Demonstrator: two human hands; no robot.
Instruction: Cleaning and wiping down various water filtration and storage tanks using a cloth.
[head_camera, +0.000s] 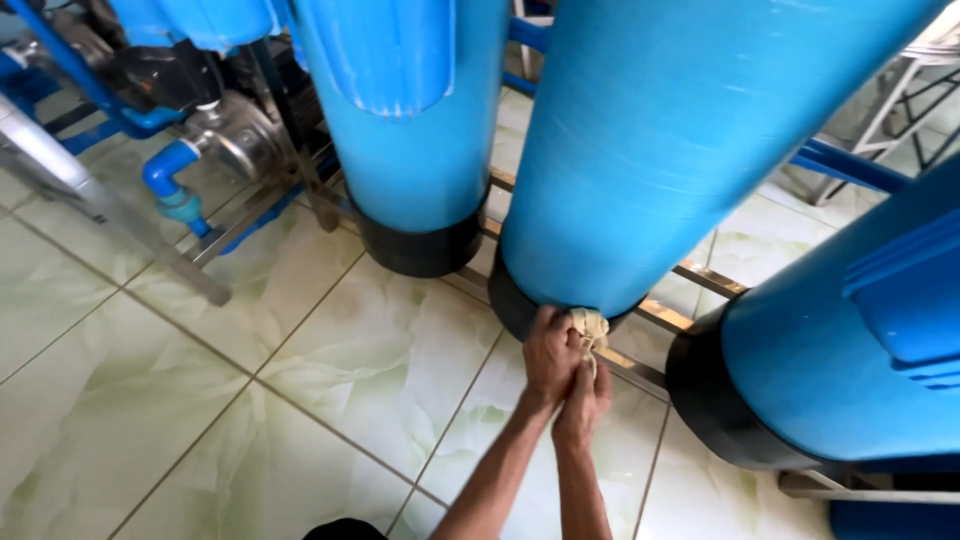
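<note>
Gripping a pale cloth (590, 325), the left hand (550, 355) is closing its fingers around the bunched fabric at the foot of the middle tank (660, 150). The right hand (585, 400) is lying just below and against the left, its fingers curling up onto the lower end of the same cloth, so both hands are clasping it together. The cloth is pressing against the blue wall of the tank right above its black base (505, 300). That base is sitting on a metal frame (700, 280) running across the pale green tiled floor (200, 400). A second blue tank (410, 130) is standing to the left, a third (860, 340) to the right with a raised blue rectangular panel on its side. Farther left, a steel pump (235, 135) and blue pipes (165, 175) are resting beside the frame.
</note>
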